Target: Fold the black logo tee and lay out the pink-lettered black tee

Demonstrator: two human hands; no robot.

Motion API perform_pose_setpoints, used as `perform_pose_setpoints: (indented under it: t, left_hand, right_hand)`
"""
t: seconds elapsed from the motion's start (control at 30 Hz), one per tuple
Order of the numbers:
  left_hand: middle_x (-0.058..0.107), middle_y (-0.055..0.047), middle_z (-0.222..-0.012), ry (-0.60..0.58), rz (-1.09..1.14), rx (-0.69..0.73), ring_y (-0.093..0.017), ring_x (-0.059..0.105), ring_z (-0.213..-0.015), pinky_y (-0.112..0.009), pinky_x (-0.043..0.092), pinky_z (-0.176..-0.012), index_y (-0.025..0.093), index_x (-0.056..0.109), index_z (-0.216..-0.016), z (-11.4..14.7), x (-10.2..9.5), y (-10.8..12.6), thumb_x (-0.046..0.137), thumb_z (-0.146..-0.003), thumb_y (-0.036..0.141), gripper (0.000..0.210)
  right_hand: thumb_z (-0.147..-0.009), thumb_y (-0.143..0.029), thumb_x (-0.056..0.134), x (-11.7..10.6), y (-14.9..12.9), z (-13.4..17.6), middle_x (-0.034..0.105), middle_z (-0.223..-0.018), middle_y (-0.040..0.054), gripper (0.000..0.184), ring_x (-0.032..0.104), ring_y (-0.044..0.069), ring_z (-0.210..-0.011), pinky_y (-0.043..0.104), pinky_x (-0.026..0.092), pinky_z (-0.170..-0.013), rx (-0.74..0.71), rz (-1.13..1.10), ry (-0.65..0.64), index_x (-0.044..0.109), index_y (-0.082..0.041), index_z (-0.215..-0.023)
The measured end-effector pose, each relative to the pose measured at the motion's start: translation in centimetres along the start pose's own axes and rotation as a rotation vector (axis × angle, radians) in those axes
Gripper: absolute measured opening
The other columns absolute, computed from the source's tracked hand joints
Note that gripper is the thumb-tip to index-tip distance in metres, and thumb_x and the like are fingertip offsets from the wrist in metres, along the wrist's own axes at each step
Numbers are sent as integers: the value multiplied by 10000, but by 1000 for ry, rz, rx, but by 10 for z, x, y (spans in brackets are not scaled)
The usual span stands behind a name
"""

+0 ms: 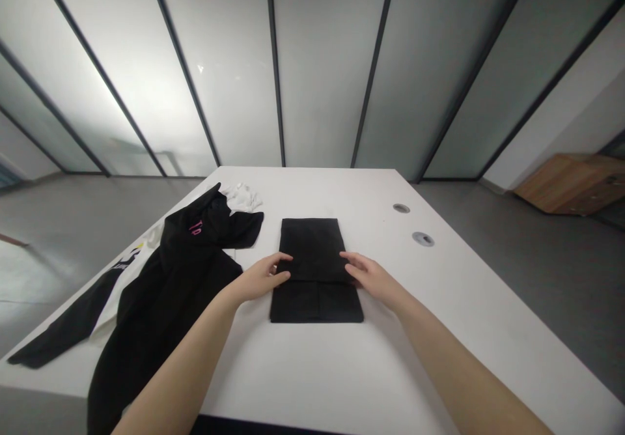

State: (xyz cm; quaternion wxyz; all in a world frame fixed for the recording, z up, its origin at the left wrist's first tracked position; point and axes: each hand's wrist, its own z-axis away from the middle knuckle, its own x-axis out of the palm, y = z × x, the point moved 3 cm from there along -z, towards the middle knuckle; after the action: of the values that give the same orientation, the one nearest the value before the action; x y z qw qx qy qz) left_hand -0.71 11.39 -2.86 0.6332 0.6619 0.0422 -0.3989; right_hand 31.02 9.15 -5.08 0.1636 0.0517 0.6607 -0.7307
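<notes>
The left hand and right hand touch the folded black cloth between them, whether pinching I can't tell; uneven tugging could skew its top layer.

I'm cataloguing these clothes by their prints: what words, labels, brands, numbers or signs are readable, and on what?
"Tp", probably: pink lettering on the loose black garment; the fabric bunches there, so the reading is uncertain.
Unreadable: white print on the dark sleeve-like piece at left, too small and blurred.
None visible: the folded black cloth.
</notes>
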Motion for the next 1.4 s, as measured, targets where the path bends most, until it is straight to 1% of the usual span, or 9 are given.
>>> perform_pose_setpoints:
  t: [0.17,0.3,0.43,0.5,0.73,0.97,1.2,1.3,1.4]
  left_hand:
    - [731,-49,-925,-255,-32,-43,-207,685,-761,-297,524,-673,213,748,-1231,7,2,7,729,-869,507,467]
    - [747,-71,-979,-499,239,-176,-234,727,-844,-323,599,-681,216,714,-1246,16,5,6,860,-766,511,583]
    - [725,-52,-943,-638,349,-295,-232,736,-802,-349,627,-661,230,657,-1286,22,8,3,941,-677,465,711]
    - [684,-12,-863,-565,309,-262,-213,711,-744,-342,610,-656,242,626,-1352,18,8,3,911,-710,468,738]
    - [656,-9,-863,113,-4,-61,-190,638,-745,-308,507,-669,211,591,-1404,0,-1,-1,733,-837,404,615]
    - [718,-66,-1018,87,39,-47,-199,675,-809,-323,541,-725,190,628,-1324,-8,14,-9,761,-793,362,574]
    - [525,47,-739,15,166,-48,-124,498,-621,-253,393,-574,207,623,-982,-7,2,-6,736,-833,465,319]
    - [502,50,-740,-192,170,-22,-130,499,-648,-259,402,-604,207,649,-1014,-3,-1,-1,753,-818,461,338]
    - [528,43,-775,-184,11,-7,-157,536,-698,-274,409,-630,225,676,-1192,-1,-3,1,785,-776,418,472]
  right_hand:
    - [-1042,-436,583,-4,0,8,765,-858,93,405,678,154,-583,255,548,-519,271,75,-161,703,-175,-1328]
    - [-1018,-525,626,-7,-5,20,736,-805,87,411,719,173,-664,240,584,-545,357,-13,-364,726,-170,-1199]
    - [-953,-600,712,-4,-6,28,734,-1051,100,473,762,185,-820,281,652,-687,426,-49,-490,706,-218,-1231]
    - [-954,-590,716,1,-3,24,716,-1176,116,471,765,189,-877,307,663,-759,415,-74,-446,703,-220,-1246]
    - [-1008,-367,646,13,13,0,661,-1448,124,449,676,259,-1264,434,553,-1114,74,-166,50,634,-248,-1440]
    - [-985,-338,660,16,12,-1,737,-1273,139,389,713,265,-1186,450,583,-1071,136,-241,54,680,-213,-1353]
    - [-978,-518,623,13,16,-6,707,-915,71,325,721,232,-942,355,614,-870,134,-207,87,603,-223,-842]
    - [-982,-533,590,10,14,-4,643,-796,19,322,708,204,-809,294,588,-692,144,-149,88,568,-229,-878]
    - [-963,-514,611,5,8,0,635,-808,-9,331,656,154,-606,241,494,-497,133,-37,60,620,-240,-1149]
